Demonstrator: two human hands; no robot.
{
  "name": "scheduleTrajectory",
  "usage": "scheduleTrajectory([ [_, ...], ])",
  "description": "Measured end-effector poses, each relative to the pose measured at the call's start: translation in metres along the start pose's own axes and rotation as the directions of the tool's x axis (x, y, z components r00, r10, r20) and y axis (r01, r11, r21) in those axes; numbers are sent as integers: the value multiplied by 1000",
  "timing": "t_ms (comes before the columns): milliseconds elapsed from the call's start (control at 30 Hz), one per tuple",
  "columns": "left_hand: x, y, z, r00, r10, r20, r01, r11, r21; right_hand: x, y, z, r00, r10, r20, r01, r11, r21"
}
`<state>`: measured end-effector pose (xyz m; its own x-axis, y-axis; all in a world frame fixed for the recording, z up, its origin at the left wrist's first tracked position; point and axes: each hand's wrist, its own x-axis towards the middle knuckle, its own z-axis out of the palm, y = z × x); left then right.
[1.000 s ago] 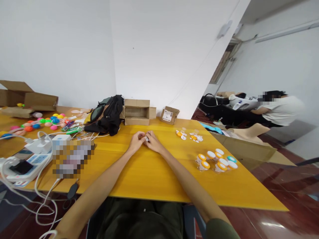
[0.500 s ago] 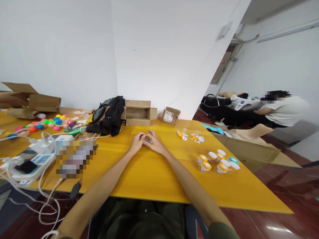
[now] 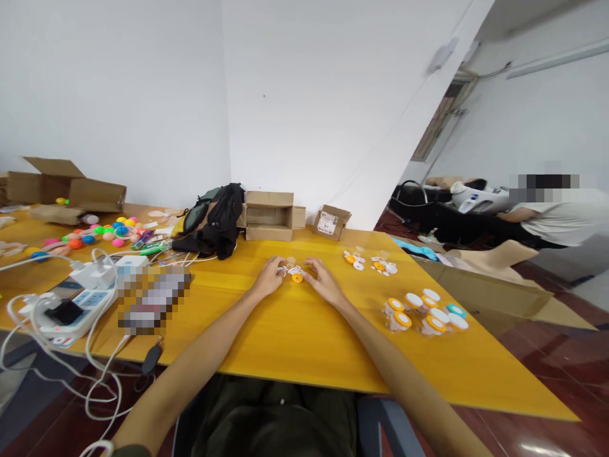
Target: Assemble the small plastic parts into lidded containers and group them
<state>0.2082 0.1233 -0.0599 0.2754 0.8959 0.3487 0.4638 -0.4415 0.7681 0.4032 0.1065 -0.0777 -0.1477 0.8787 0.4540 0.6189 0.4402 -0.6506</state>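
Note:
Both my hands rest on the yellow table point(image 3: 295, 343), a little apart. My left hand point(image 3: 269, 278) has its fingers curled, the tips pinched on a small white part point(image 3: 284, 271). My right hand point(image 3: 324, 281) lies with its fingers stretched flat towards the left and holds nothing. Between the two hands a small orange disc point(image 3: 297, 278) and a white patterned piece point(image 3: 295, 270) lie on the table.
Several small jars point(image 3: 427, 310) with orange, white and teal lids stand to the right. More orange and white bits point(image 3: 370, 261) lie behind them. Cardboard boxes point(image 3: 270, 216), a black bag point(image 3: 214, 222), a power strip point(image 3: 71, 308) with cables and coloured balls point(image 3: 98, 231) fill the left. Another person point(image 3: 552, 216) sits far right.
My hands were pressed together around a small thing; they have drawn apart, and an orange disc and a white piece now lie on the table between them.

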Motion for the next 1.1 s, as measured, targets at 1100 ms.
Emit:
scheduleTrajectory([
  [1100,-2,-1,-5,994,102,42,-108,980,169,21,-51,-52,810,483,-334,-90,664,743],
])
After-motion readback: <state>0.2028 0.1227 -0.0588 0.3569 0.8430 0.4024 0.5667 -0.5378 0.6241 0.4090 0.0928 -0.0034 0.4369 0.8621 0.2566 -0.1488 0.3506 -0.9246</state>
